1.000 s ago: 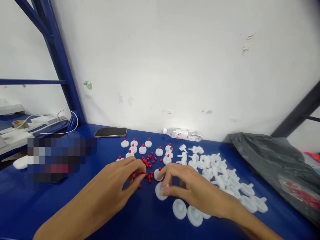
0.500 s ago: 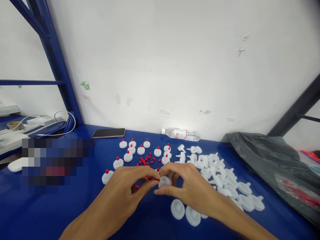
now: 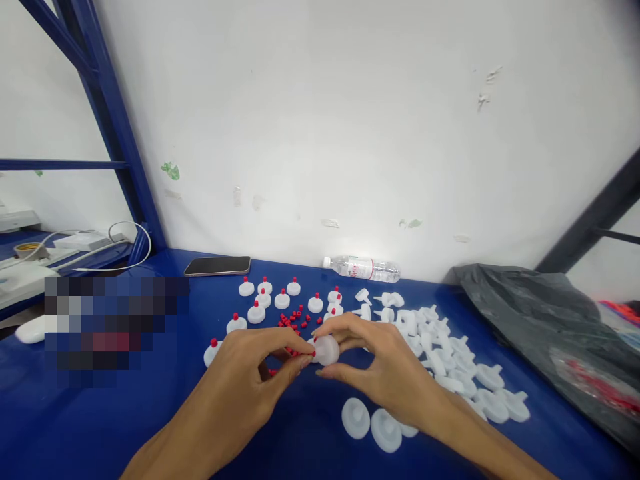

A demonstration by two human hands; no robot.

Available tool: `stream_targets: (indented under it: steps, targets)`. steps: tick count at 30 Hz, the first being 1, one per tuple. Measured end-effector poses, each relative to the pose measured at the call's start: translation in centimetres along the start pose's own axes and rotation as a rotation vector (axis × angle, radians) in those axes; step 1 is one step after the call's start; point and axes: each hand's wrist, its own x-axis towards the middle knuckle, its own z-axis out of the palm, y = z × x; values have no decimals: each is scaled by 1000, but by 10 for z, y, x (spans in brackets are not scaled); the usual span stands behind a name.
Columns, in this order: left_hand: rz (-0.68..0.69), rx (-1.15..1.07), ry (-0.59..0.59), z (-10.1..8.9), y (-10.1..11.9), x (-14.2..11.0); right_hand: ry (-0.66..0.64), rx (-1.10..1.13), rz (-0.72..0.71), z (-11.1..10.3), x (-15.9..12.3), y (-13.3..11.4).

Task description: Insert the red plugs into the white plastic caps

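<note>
My right hand [image 3: 387, 370] has its thumb and fingers around the rim of a white nozzle cap [image 3: 329, 350], whose spout points left. The fingertips of my left hand [image 3: 257, 377] pinch a small red tip cap [image 3: 313, 354] against the end of that spout; whether it is seated I cannot tell. Beyond my left hand are loose red tip caps [image 3: 293, 321] and several white caps with red tips [image 3: 257, 313], standing upright. Right of my right hand spreads a pile of white nozzle caps [image 3: 437, 360] with bare spouts. Nearer me lie more white caps [image 3: 356, 419].
A clear plastic bottle [image 3: 367, 269] lies by the wall, with a phone [image 3: 217, 266] to its left. At right, a dark grey plastic bag [image 3: 525, 313] covers the blue table's [image 3: 165, 400] edge. A blurred patch [image 3: 110, 327] hides something at left.
The white nozzle cap in my right hand has risen slightly and turned, its spout now meeting the red tip cap. My left hand has shifted slightly left.
</note>
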Motion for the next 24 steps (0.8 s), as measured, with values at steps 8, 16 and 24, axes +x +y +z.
stream_targets:
  steps: [8,16,24]
  targets:
    - [-198,-521,-148,-10,2,1,109,-271,-352,0,-6,1]
    - [-164,-786,-511,-3,1,6,41,-244,-419,5,-10,-6]
    - [-104,-814,-501,3,-3,4,9,-232,-515,5,-9,-8]
